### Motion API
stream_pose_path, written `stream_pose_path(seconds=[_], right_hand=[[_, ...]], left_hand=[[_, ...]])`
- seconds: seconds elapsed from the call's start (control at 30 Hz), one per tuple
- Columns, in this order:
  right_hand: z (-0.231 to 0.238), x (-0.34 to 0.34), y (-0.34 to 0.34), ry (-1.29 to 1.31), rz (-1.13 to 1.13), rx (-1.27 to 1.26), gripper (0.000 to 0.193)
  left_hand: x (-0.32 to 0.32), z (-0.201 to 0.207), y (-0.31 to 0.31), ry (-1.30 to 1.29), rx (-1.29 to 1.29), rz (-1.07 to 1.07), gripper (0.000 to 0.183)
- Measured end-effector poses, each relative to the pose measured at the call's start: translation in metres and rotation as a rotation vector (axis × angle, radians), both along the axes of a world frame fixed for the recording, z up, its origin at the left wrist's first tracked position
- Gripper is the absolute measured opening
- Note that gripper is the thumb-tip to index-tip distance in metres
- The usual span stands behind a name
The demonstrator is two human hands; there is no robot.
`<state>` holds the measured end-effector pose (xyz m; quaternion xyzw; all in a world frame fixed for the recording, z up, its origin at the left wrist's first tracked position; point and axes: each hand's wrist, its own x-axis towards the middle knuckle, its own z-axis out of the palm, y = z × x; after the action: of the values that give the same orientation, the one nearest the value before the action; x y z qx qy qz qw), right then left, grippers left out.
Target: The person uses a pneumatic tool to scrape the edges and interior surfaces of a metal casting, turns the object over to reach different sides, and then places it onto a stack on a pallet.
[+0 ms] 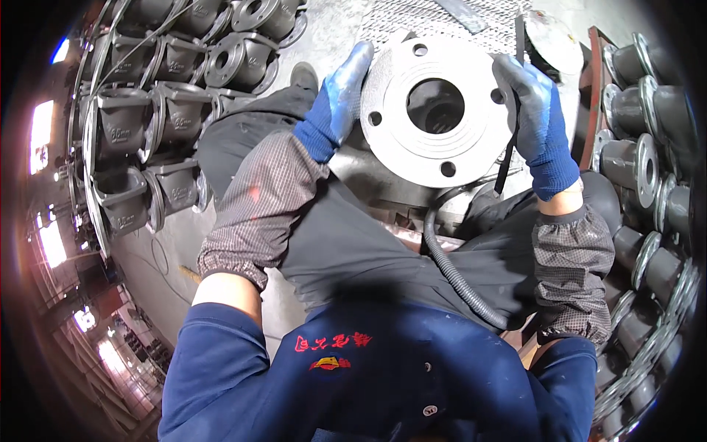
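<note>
A grey-white cast metal pipe fitting with a round flange [471, 144] faces me between my knees, showing bolt holes around its wide central bore. My left hand [342, 99], in a blue work glove, grips the flange's left rim. On the opposite rim, my right hand [536, 118], gloved alike, is closed round the edge. Some fingers of both hands are hidden behind the casting. A thin black strap [507, 166] hangs beside the right hand. Below the flange, a dark corrugated hose [453, 272] curves down across my lap.
Dark grey flanged castings [121, 121] stand stacked at the left. More flanged fittings [624, 162] fill the right side beside a rusty metal frame [595, 96]. A textured metal plate [412, 22] lies beyond the held fitting, near a pale round disc [552, 44].
</note>
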<state>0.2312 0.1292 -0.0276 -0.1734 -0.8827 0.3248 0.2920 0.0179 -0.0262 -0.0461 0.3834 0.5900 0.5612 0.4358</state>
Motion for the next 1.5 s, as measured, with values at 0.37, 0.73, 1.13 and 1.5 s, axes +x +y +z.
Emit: stream_pose_path(seconds=[0.37,0.73,1.13,1.5], right_hand=[[0.007,-0.032,-0.014,0.201,-0.088,-0.47,0.032],[-0.023,-0.046,-0.001,0.195,-0.318,-0.784,0.024],[0.023,-0.025,-0.059,0.334,-0.069,-0.662,0.027],[0.011,-0.027,-0.08,0.146,-0.273,-0.394,0.035]], left_hand=[[-0.022,0.037,-0.024,1.122,0.31,0.229,0.029],[-0.01,0.045,-0.006,0.897,0.407,0.178,0.033],[-0.026,0.029,0.0,1.343,0.683,0.122,0.031],[0.011,0.032,-0.011,0.418,0.381,-0.001,0.035]])
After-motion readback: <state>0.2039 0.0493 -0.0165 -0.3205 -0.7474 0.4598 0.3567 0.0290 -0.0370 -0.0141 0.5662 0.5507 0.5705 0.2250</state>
